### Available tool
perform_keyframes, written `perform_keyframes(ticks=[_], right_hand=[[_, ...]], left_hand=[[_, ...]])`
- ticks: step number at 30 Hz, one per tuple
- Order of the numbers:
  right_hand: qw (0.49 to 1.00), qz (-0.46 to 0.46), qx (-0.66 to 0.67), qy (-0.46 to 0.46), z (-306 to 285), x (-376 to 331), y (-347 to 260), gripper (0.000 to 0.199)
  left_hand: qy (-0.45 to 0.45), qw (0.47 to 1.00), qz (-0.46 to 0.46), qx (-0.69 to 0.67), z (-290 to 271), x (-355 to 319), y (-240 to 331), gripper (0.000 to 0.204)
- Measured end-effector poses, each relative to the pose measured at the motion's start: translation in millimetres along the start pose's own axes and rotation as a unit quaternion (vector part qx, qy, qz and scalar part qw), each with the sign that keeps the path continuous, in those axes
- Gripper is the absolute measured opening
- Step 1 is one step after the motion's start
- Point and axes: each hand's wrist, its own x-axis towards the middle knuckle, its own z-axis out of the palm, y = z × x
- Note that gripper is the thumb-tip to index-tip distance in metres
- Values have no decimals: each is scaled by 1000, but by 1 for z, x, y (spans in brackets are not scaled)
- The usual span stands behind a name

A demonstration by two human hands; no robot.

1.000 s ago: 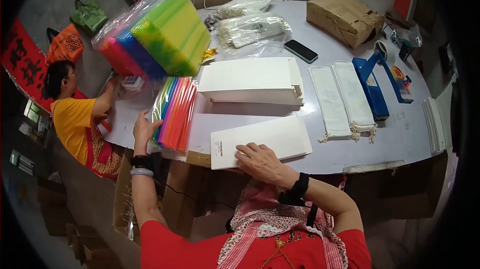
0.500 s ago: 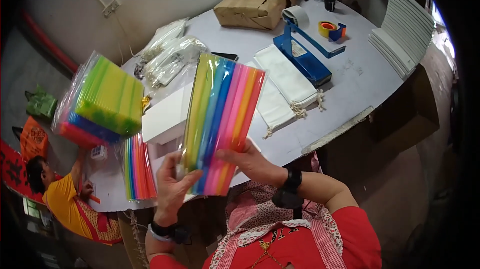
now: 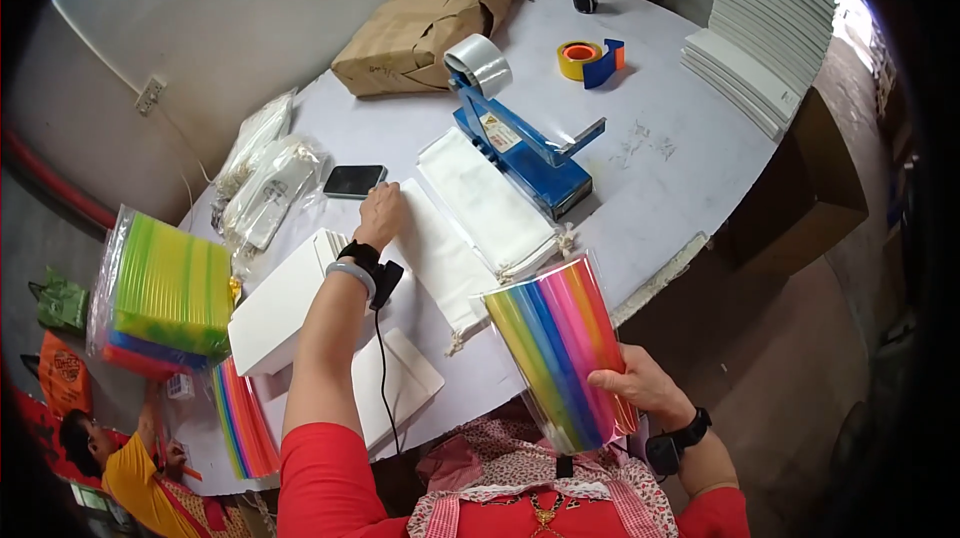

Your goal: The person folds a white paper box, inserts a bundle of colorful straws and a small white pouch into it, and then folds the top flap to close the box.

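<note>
My right hand [image 3: 640,385] grips a clear packet of straw-like plastic tubes [image 3: 560,348] in rainbow colours, tilted at the table's near edge, thumb on its front. My left hand [image 3: 380,216] is stretched far across the table, its fingers bunched at the far left corner of a white drawstring pouch [image 3: 440,253]. Its fingertips are partly hidden, so what they hold is unclear. A dark phone [image 3: 354,181] lies just left of them. Another white pouch [image 3: 490,198] lies to the right. Under my left forearm are a white box [image 3: 280,313] and a flat white piece [image 3: 400,388].
A blue lever-armed heat sealer [image 3: 530,158] stands behind the pouches, near a tape roll [image 3: 478,64] and a tape dispenser [image 3: 590,61]. Further away are a brown paper parcel [image 3: 420,33] and white stacks [image 3: 760,38]. Yellow-green packets [image 3: 170,283] stand left; a co-worker [image 3: 150,488] sits beyond.
My left hand has let go of the rainbow packet and reached forward to the pouch. My right hand has carried the packet to the right and lower. The view has shifted.
</note>
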Motion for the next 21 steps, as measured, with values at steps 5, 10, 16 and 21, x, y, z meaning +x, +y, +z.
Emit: perform_keyframes(ticks=[5,10,16,21], right_hand=[[999,25,-42,-6,-15,13,22,43],[996,59,10,-60,-17,32,3,40],[944,-269,-179,-63,4,76,-30,36],[892,-384,-231,-52,40,101,-58,32]], left_hand=[[23,998,-13,60,9,19,-7,10],[185,980,59,-43,-57,-3,7,6],[120,950,-25,-286,-222,-79,87,4],[131,937,4,-323,-307,-166,141,6]])
